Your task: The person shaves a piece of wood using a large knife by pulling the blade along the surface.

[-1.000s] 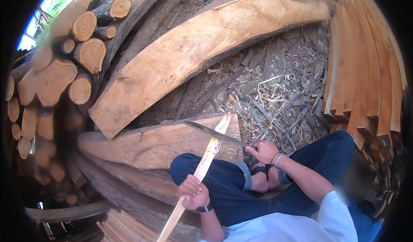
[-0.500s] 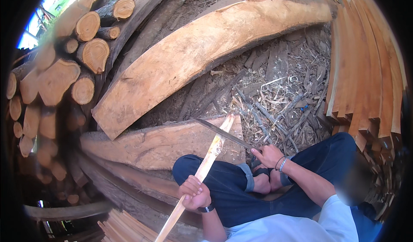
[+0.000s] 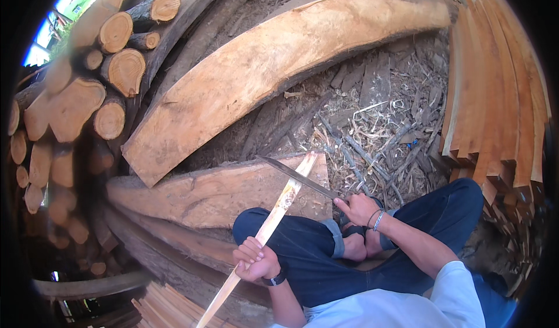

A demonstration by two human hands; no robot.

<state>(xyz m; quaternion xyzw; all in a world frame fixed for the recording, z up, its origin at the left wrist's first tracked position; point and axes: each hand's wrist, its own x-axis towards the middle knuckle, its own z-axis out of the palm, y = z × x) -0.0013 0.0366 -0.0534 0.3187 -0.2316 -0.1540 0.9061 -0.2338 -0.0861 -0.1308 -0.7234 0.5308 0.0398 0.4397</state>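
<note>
My left hand (image 3: pixel 256 260) is wrapped round a long pale wooden stick (image 3: pixel 272 222), which slants from the lower left up to the right. Its upper end reaches over a flat sawn slab (image 3: pixel 192 200) in front of my crossed legs. In my right hand (image 3: pixel 357 209) is a machete (image 3: pixel 300 178), its dark narrow blade pointing up and left. The blade crosses the stick near the upper end, where the surface looks freshly pared. The machete's handle is mostly covered by my fingers.
A broad curved slab (image 3: pixel 262 66) lies beyond. Cut logs (image 3: pixel 125 71) are stacked at left, long sawn boards (image 3: pixel 489 89) at right. Twigs and shavings (image 3: pixel 372 141) litter the ground between. A bundle of thin sticks (image 3: pixel 169 307) lies at lower left.
My left hand and the stick have shifted slightly left. My right hand and the machete have also moved a little left, the blade still across the stick.
</note>
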